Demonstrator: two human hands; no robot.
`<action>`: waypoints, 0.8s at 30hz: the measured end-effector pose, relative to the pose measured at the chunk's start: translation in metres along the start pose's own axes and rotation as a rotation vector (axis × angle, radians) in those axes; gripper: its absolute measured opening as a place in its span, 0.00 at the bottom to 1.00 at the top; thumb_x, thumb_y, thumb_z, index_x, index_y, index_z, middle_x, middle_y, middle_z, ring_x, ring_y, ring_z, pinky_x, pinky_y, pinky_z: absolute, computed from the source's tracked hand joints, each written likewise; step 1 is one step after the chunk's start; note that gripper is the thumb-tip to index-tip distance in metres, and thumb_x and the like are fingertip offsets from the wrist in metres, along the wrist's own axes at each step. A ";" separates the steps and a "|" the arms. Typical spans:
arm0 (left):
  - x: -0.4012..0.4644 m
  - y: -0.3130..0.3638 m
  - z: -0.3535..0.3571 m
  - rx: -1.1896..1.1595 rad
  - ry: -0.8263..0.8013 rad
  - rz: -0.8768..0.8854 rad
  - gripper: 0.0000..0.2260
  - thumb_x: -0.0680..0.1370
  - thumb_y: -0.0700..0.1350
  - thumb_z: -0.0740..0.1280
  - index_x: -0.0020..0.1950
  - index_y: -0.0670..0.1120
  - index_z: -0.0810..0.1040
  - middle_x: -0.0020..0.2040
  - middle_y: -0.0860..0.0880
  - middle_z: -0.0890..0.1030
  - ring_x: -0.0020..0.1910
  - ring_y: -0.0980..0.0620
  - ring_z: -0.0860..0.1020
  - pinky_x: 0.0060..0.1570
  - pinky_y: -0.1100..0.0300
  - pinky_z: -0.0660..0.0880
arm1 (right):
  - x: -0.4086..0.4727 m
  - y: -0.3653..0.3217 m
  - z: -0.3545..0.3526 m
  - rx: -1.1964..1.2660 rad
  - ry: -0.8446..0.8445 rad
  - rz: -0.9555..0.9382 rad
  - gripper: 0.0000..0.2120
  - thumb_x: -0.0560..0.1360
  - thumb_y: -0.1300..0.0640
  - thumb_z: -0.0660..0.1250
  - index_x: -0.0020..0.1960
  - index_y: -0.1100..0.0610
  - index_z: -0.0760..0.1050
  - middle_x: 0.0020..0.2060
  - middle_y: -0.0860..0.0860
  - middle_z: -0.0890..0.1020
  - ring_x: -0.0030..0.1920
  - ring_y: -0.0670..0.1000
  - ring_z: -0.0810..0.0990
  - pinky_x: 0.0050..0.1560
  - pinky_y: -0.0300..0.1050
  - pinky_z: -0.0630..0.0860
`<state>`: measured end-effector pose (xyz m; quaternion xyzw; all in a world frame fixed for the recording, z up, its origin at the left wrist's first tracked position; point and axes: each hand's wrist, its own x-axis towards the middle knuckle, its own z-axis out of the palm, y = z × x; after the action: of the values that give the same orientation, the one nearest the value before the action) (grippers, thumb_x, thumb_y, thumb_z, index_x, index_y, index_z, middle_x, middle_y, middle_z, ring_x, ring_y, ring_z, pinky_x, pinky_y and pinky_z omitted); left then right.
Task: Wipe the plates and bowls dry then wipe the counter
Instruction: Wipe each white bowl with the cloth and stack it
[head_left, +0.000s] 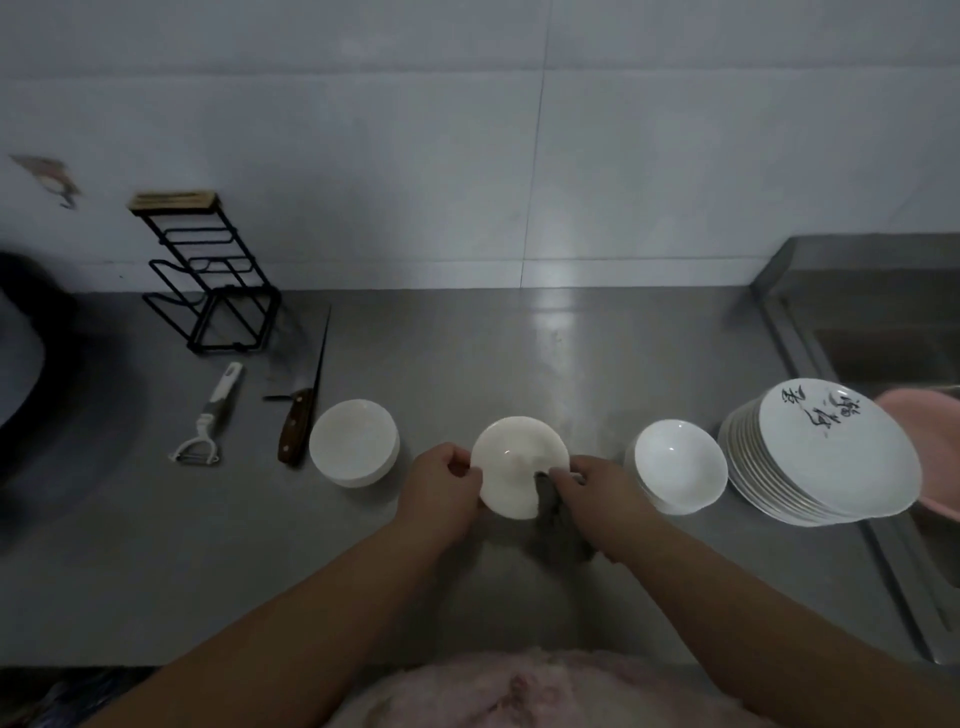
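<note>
Setting: grey tiled wall behind a steel desk (519, 353), with a sink (883, 353) at the right end.
Bowl in hand: a small white bowl (517, 462) is held just above the desk at the centre, tilted toward the person.
Left hand: the left hand (441, 493) grips the bowl's left rim, fingers curled round it.
Right hand: the right hand (597, 493) pinches a grey cloth (553, 512) against the bowl's lower right edge.
Waiting pieces: a bowl stack (678, 467) and a stack of plates (821, 457) stand to the right; another bowl stack (354, 441) stands to the left.
Other items: a knife (298, 421), a peeler (208, 421) and a black wire rack (208, 280) lie left of the bowls.
Doing it well: turning the bowl with the left hand while the cloth sweeps inside and over the rim would likely dry it evenly; a firm grip matters, since a wet bowl may slip.
</note>
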<state>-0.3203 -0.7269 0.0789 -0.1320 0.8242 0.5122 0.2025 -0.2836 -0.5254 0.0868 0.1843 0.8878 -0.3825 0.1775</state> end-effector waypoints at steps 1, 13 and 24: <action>-0.003 0.008 -0.003 -0.017 0.016 0.021 0.03 0.76 0.43 0.70 0.44 0.50 0.81 0.39 0.51 0.84 0.38 0.49 0.85 0.42 0.47 0.85 | -0.001 -0.007 -0.005 -0.012 0.015 0.009 0.16 0.83 0.45 0.61 0.50 0.54 0.82 0.36 0.48 0.82 0.35 0.48 0.79 0.33 0.42 0.75; -0.035 0.081 -0.033 -0.102 0.110 0.207 0.18 0.86 0.56 0.56 0.52 0.49 0.82 0.49 0.49 0.84 0.48 0.55 0.81 0.47 0.59 0.75 | -0.028 -0.078 -0.047 0.507 0.204 -0.128 0.19 0.85 0.43 0.56 0.51 0.48 0.84 0.38 0.56 0.86 0.37 0.58 0.86 0.27 0.41 0.76; -0.031 0.104 -0.056 -0.945 -0.184 0.030 0.10 0.84 0.37 0.63 0.64 0.42 0.76 0.61 0.43 0.83 0.56 0.46 0.84 0.50 0.54 0.83 | -0.031 -0.080 -0.065 0.538 0.218 -0.335 0.14 0.83 0.58 0.63 0.67 0.48 0.75 0.33 0.51 0.84 0.34 0.58 0.84 0.39 0.43 0.81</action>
<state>-0.3477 -0.7309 0.1973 -0.1517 0.4818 0.8430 0.1851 -0.3053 -0.5337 0.1915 0.1158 0.7866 -0.6052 -0.0389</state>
